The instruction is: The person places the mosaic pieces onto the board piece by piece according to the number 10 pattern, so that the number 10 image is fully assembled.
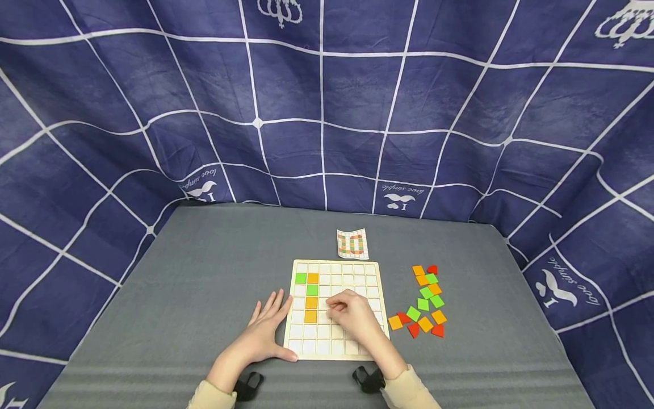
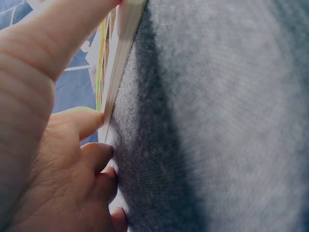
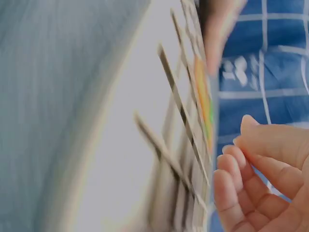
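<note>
A pale square board (image 1: 334,357) divided into a grid lies on the grey table. On its left side sit two green tiles, one a green tile (image 1: 312,290), and several orange tiles, one an orange tile (image 1: 311,316). My left hand (image 1: 263,335) rests spread at the board's left edge, thumb at the near corner; its fingertips (image 2: 91,121) meet the board's side in the left wrist view. Above the board's middle is my right hand (image 1: 352,315), fingers loosely bent and thumb near the index finger. No tile shows between its fingertips (image 3: 248,123).
Loose orange, green and red tiles (image 1: 426,324) are scattered right of the board. A small pattern card (image 1: 352,244) lies beyond the board's far edge. A blue curtain (image 1: 352,147) with white lines stands behind the table.
</note>
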A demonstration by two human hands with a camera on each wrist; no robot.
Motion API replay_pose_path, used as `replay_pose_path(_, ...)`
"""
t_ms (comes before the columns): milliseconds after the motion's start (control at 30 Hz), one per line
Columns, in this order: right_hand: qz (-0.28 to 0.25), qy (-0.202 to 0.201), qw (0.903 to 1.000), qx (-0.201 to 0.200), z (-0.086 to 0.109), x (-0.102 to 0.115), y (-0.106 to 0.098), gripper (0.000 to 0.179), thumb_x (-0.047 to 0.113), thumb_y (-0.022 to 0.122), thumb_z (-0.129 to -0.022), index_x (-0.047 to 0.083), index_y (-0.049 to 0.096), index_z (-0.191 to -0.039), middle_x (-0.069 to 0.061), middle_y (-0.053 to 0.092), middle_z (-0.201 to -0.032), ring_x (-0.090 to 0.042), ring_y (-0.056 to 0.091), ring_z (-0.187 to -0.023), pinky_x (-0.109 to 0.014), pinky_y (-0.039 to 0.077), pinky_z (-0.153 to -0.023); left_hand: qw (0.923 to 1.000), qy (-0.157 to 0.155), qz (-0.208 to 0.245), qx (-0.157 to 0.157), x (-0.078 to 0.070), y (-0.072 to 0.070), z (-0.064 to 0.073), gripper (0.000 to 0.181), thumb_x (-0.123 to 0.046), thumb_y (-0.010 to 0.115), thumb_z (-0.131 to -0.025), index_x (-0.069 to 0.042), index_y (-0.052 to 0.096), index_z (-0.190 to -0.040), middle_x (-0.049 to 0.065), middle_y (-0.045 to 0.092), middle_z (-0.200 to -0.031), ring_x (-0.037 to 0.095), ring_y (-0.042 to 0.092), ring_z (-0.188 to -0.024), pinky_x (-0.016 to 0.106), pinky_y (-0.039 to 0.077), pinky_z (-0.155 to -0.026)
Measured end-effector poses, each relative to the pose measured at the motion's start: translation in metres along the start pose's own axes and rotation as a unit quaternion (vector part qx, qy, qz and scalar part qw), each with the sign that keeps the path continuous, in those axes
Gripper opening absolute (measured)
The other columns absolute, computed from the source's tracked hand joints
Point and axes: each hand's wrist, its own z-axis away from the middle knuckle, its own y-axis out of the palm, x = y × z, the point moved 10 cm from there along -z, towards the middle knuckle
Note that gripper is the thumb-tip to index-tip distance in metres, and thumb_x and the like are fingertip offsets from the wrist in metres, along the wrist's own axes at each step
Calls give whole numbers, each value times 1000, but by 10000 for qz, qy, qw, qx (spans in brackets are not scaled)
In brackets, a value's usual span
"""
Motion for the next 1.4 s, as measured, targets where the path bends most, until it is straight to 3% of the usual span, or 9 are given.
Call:
replay_pose_path(133,-331,546,9975,-308,5,-26,-38,16,9,76,-83,6,76,-99,1,68,-88,-7,63,-75,-18,53,-67,10000,-22,-6,-10,2,0,-1,130,-47,94,-51,-9,26,-156,17,10,-165,37,5,-153,60,-2,-121)
replay_pose_path(333,-671,1571,9821,-798,21,-82,-92,28,10,73,-87,3,72,-113,-10,72,-103,-17,68,-89,-19,55,-73,10000,11,34,9,1,0,-1,130,-46,94,-52,-8,25,-156,17,9,-165,37,4,-153,59,-2,-121)
replay_pose_path(467,-439,1989,9742,-973,35,-112,-123,34,16,73,-89,3,69,-120,-14,73,-111,-19,70,-96,-18,55,-77,10000,9,59,36,1,0,0,130,-46,94,-53,-8,25,-156,17,8,-165,37,4,-153,59,-3,-121)
replay_pose_path(600,-125,2136,9711,-1058,47,-131,-143,36,17,72,-89,3,68,-122,-16,72,-115,-23,71,-100,-20,56,-78,10000,23,74,25,0,0,0,130,-45,94,-53,-7,25,-156,18,8,-165,37,4,-153,59,-3,-121)
replay_pose_path(833,855,1977,9721,-926,55,-141,-150,31,13,75,-85,-1,70,-112,-18,68,-107,-32,66,-97,-42,56,-82,10000,19,55,-12,-1,-1,0,129,-44,94,-52,-7,26,-156,18,10,-165,38,5,-153,59,-2,-121)
replay_pose_path(1000,1130,1911,9708,-904,54,-142,-148,29,12,77,-83,-1,70,-108,-17,63,-104,-32,63,-96,-49,52,-86,10000,19,51,-20,-1,0,0,130,-44,95,-52,-7,26,-156,18,10,-165,38,5,-153,59,-2,-121)
replay_pose_path(1233,1216,1932,9695,-889,51,-145,-145,33,12,77,-82,-1,70,-111,-16,62,-104,-32,61,-97,-50,50,-85,10000,40,53,8,0,0,0,130,-45,94,-53,-7,26,-156,18,9,-165,38,4,-153,60,-3,-121)
replay_pose_path(1400,1112,2061,9685,-847,49,-147,-144,28,11,79,-80,2,72,-105,-9,64,-93,-24,62,-87,-36,51,-75,9999,26,100,3,-1,0,1,130,-45,94,-52,-7,25,-156,18,9,-165,38,4,-153,60,-3,-121)
